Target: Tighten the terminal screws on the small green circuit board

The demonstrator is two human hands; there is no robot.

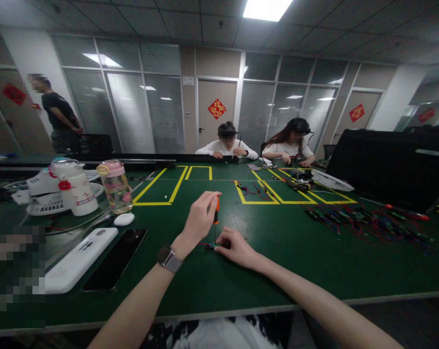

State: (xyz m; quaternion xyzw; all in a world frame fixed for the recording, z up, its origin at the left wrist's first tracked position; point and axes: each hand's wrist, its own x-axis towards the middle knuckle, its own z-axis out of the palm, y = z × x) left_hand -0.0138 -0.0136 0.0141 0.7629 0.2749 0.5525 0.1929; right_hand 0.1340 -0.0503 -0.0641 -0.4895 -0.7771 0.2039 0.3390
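Observation:
My left hand (201,219) grips a small screwdriver (216,213) with an orange and black handle, held upright with its tip pointing down. The tip meets a small electronic part with red and blue wires (210,245) lying on the green table (285,271). My right hand (235,245) pinches that part against the table from the right. A watch sits on my left wrist.
At left lie a black phone (116,264), a white case (77,261), a white mouse-like object (124,219), a pink-lidded bottle (115,186) and a white bottle (76,186). Wired parts (365,220) pile at right. Two people sit across; another stands far left.

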